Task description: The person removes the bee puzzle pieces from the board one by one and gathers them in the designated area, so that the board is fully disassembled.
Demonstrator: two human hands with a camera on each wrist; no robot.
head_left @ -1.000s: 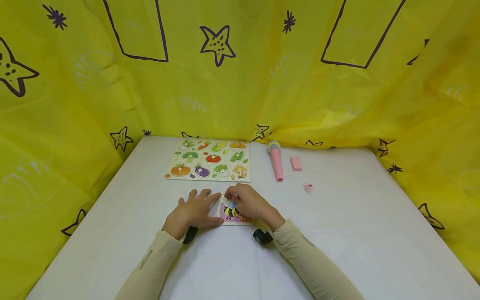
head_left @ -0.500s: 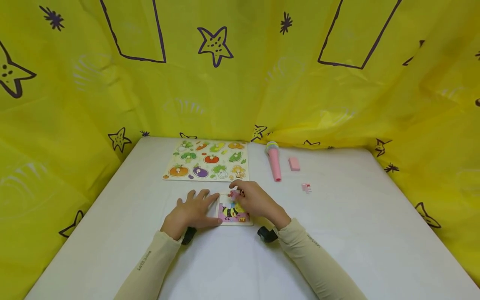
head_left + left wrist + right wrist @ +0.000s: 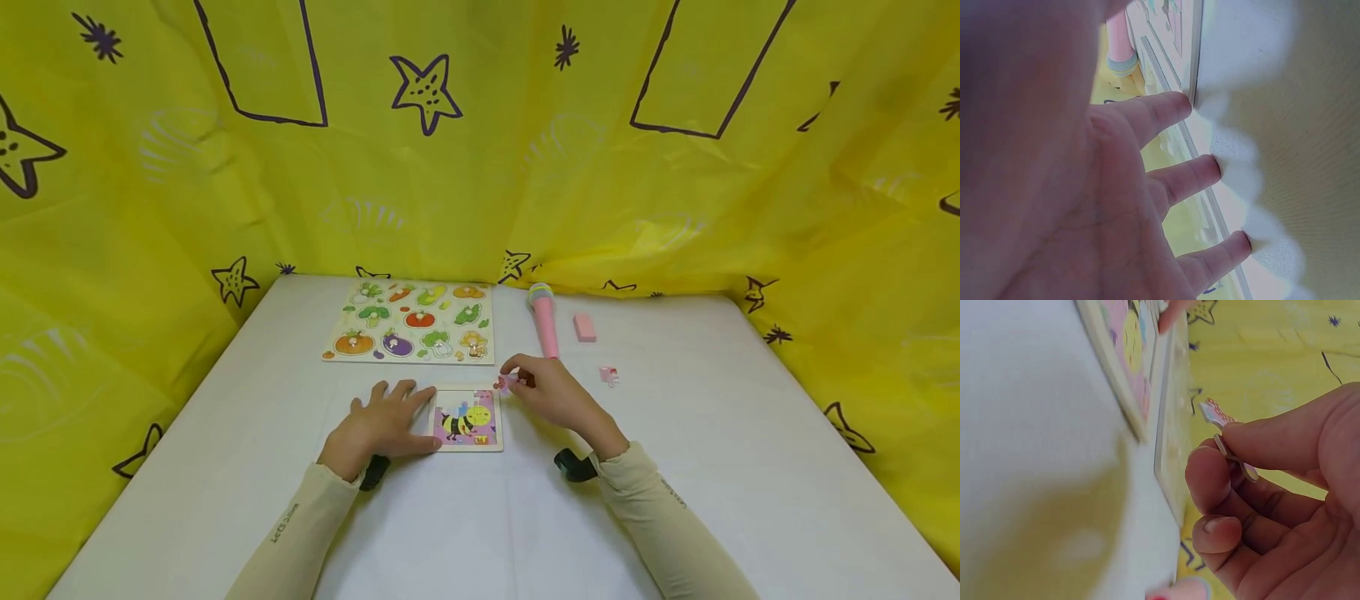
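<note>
In the head view my right hand [image 3: 558,396] holds a small pink and red jigsaw piece [image 3: 501,384] just beyond the upper right corner of a framed bee puzzle [image 3: 468,448]. Thumb and forefinger pinch this piece [image 3: 1215,412] clear of the table in the right wrist view. My left hand [image 3: 378,429] lies with spread fingers at the puzzle's left side, thumb on its lower left corner and forefinger at the upper left one. Pale bare backing shows in the puzzle's upper left. Another loose pink piece [image 3: 609,376] lies to the right.
Behind the puzzle lies a larger vegetable peg board [image 3: 445,319]. A pink toy microphone [image 3: 546,321] and a pink block [image 3: 584,327] are at the back right. A yellow curtain [image 3: 450,192] hangs along the back and sides of the white table [image 3: 450,533].
My right hand has lifted the jigsaw piece from over the puzzle's upper part and moved right, uncovering the bee picture. The left hand stays in place; the head view has shifted slightly.
</note>
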